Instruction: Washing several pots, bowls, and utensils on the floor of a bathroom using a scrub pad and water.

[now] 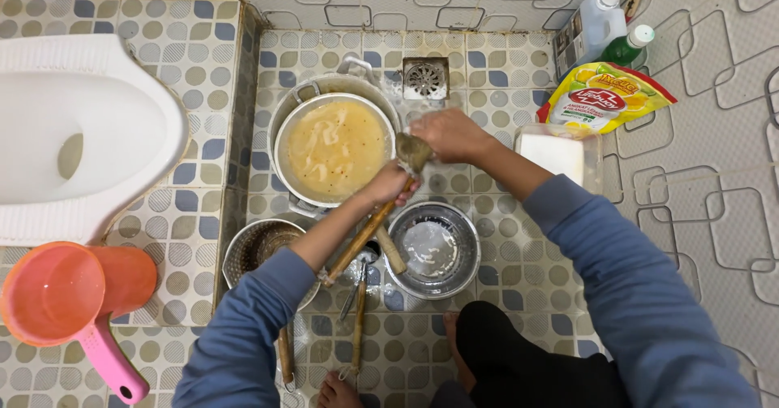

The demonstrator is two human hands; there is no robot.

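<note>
Soap foam and greyish water fill the large round pan (335, 150) just ahead of my hands, and I am working over the tiled floor (503, 246) in front of it. My left hand (388, 186) is closed around a bundle of wooden-handled utensils (363, 239), gripping them near their upper end so that the handles slant down and toward me, past my forearm. My right hand (451, 135) is clamped on a worn scrubbing sponge (413, 152), which is pressed against the top of what the left hand holds, so the two hands are almost touching. Below them stands a shallow steel bowl (432, 250) with a film of white suds in it, and just left of that a steel colander (261, 250), partly hidden by my left sleeve. More wooden-handled tools (358, 319) lie flat on the wet tiles near my bare feet. Beyond the pan is the floor drain (424, 78). To my right, a clear plastic tub (560, 154) sits beside a yellow soap refill pouch (602, 94) and two bottles (610, 27) in the corner. Far to my left are a white squat toilet (73, 136) and an orange water dipper (77, 294).
</note>
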